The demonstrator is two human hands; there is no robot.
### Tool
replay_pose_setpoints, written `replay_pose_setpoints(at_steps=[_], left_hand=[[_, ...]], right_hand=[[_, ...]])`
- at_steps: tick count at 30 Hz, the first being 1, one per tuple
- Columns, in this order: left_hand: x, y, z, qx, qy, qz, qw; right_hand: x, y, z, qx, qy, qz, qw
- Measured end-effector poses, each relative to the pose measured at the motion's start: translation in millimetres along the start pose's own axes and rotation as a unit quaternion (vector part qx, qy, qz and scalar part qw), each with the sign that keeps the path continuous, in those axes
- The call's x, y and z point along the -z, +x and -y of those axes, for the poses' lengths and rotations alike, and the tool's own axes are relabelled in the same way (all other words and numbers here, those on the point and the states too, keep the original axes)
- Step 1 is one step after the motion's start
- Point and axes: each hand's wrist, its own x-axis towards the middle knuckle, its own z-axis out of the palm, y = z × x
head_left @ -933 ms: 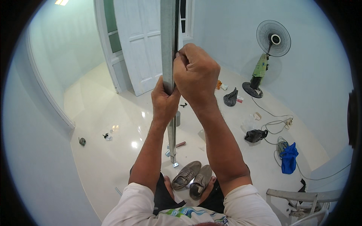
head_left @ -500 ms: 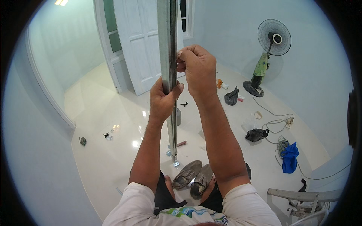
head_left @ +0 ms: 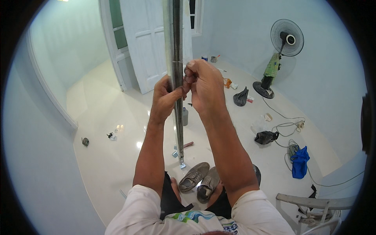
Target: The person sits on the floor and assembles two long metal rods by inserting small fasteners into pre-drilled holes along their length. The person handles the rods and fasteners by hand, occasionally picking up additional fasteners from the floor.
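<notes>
A long grey metal channel [head_left: 177, 39] stands nearly upright in front of me, its lower end down on the floor near my feet. My left hand [head_left: 166, 96] is wrapped round it at mid-height, the thumb lying across its front. Close against its right side, my right hand [head_left: 204, 80] is closed in a pinch with the fingers curled. A thin pale line, perhaps a wire or thread, crosses the channel's face level with the right fingertips. Whatever those fingers hold is too small or hidden to name.
A pair of grey shoes [head_left: 199, 182] lies between my bare feet. Behind the channel stand a grey bottle [head_left: 185, 116] and a white door [head_left: 149, 43]. To the right are a standing fan [head_left: 270, 66], black plastic bags [head_left: 241, 97], cables, a blue bag [head_left: 300, 162] and a metal ladder [head_left: 313, 202].
My right hand has moved slightly down along the channel, nearer the left hand. The channel has turned a little, showing more of its hollow side. The left hand keeps its grip.
</notes>
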Motion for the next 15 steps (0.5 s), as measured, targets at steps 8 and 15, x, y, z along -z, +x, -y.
replay_pose_setpoints(at_steps=[8,15], left_hand=[[-10.7,-1.4,7.6,0.022,0.021,0.049,0.998],[-10.9,-3.0,10.0,0.001,-0.081,0.052,0.995]], right_hand=[[15.8,-24.9,-19.4,0.237,-0.146,-0.018,0.96],[32.5,-28.1,-12.4,0.167,-0.134,0.028,0.976]])
